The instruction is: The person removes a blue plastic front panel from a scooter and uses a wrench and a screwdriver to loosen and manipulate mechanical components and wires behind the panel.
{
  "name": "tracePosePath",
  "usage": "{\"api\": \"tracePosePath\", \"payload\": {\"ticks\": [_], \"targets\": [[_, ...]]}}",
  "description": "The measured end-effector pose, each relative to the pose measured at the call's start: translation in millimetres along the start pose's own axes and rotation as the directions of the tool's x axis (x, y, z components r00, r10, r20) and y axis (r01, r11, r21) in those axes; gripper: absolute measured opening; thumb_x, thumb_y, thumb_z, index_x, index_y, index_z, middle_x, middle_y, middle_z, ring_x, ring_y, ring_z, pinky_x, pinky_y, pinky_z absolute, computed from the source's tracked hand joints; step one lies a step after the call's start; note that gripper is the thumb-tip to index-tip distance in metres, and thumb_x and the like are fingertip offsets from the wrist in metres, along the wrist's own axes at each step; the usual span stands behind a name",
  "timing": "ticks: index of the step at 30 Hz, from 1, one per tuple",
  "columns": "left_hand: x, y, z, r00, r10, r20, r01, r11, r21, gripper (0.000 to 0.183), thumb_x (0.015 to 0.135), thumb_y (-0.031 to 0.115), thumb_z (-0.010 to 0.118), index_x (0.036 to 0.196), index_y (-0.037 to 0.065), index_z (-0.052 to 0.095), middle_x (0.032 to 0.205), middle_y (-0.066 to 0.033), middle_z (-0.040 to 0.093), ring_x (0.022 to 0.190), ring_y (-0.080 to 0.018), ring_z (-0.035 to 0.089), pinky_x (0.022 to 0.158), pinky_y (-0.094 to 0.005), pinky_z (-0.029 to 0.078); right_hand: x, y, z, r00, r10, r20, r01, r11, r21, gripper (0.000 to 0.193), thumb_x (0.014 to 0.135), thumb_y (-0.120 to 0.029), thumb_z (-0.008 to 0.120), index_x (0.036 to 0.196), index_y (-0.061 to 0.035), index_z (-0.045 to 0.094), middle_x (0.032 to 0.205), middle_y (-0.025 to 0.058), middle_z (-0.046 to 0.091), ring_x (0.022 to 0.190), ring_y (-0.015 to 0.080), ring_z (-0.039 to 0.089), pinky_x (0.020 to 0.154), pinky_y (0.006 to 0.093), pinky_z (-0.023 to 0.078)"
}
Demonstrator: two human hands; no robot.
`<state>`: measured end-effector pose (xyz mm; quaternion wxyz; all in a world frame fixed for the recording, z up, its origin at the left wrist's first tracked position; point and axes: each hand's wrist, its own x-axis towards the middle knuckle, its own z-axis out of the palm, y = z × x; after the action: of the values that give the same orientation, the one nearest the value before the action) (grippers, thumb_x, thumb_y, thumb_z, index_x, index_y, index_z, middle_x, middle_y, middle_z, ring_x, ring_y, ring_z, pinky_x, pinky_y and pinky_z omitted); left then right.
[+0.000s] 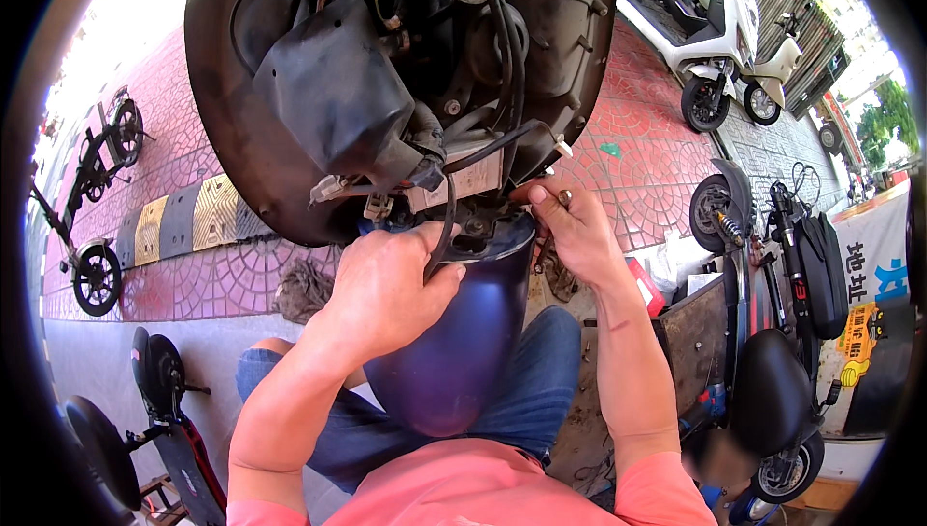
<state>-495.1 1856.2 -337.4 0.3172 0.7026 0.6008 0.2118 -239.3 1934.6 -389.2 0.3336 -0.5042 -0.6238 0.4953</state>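
Note:
The underside of a scooter body, a dark shell [217, 92], rises in front of me with wires and a black plastic housing [338, 92] inside it. Below the housing lies a silver metal box [468, 181]. A glossy purple-blue rounded panel [449, 352] stands between my knees, its top edge meeting the shell. My left hand [391, 280] is closed at that top edge, a black cable [446, 227] running between thumb and fingers. On the panel's right side, my right hand [576, 236] pinches a slim rod-like piece [565, 197] with a round metallic end; its other end is hidden.
A white scooter [724, 34] is parked at the far right; a folding bike [101, 188] stands at left. Nearer are a small black-seated scooter [174, 401] and, at right, another with a black seat [772, 391]. A dark rag [307, 291] lies left of the panel.

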Motion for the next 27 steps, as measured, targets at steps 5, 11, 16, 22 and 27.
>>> {"api": "tracePosePath", "payload": {"ticks": [5,11,16,22,27], "targets": [[0.7,-3.7,2.6,0.999,0.026,-0.017,-0.026,1.0,0.009,0.045,0.092,0.021,0.078,0.132,0.0,0.075,0.071,-0.0195,0.07,0.07,-0.0383,0.072,0.071,-0.0458,0.056,2.7,-2.9,4.9,0.997,0.072,-0.043,-0.068,0.995,0.078,0.033,0.113,-0.028,0.066,0.11,0.0028,0.076,0.078,-0.0039,0.063,0.063,0.0027,0.05,0.057,0.025,0.042],[1.8,0.6,-1.6,1.0,-0.001,0.024,0.001,0.999,0.032,0.046,0.092,0.022,0.078,0.133,0.001,0.075,0.074,-0.0194,0.072,0.073,-0.0386,0.073,0.072,-0.0454,0.057,5.0,4.2,15.1,0.993,0.067,-0.1,-0.053,0.989,0.136,0.021,0.103,-0.017,0.075,0.11,0.0034,0.076,0.08,-0.0021,0.065,0.069,0.0048,0.055,0.061,0.0249,0.043],[0.4,-1.9,0.2,1.0,0.004,0.021,-0.005,1.0,0.021,0.046,0.093,0.023,0.078,0.133,0.002,0.075,0.073,-0.0193,0.072,0.073,-0.0394,0.073,0.072,-0.0462,0.057,13.0,8.0,17.8,0.983,0.172,-0.068,-0.15,0.957,0.249,0.02,0.099,-0.009,0.074,0.112,0.0061,0.073,0.08,0.0032,0.07,0.068,0.0086,0.065,0.057,0.0265,0.05],[1.4,-2.2,1.8,0.999,0.014,0.038,-0.017,0.996,0.085,0.047,0.093,0.03,0.081,0.13,0.002,0.076,0.076,-0.0216,0.072,0.077,-0.0417,0.074,0.074,-0.0487,0.057,2.2,26.1,33.4,0.947,0.097,-0.307,-0.069,0.993,0.1,0.013,0.097,-0.008,0.072,0.097,0.0042,0.075,0.078,-0.0012,0.066,0.07,0.0052,0.057,0.061,0.025,0.042],[0.0,-5.6,3.6,0.999,0.049,-0.002,-0.049,0.996,0.075,0.045,0.093,0.031,0.082,0.127,0.002,0.076,0.075,-0.0217,0.071,0.077,-0.0435,0.072,0.073,-0.0499,0.056,4.9,36.4,43.6,0.902,-0.035,-0.43,0.059,0.997,0.042,0.019,0.091,-0.012,0.072,0.084,0.0048,0.071,0.064,0.0,0.058,0.063,0.0073,0.049,0.056,0.0315,0.038]]}}
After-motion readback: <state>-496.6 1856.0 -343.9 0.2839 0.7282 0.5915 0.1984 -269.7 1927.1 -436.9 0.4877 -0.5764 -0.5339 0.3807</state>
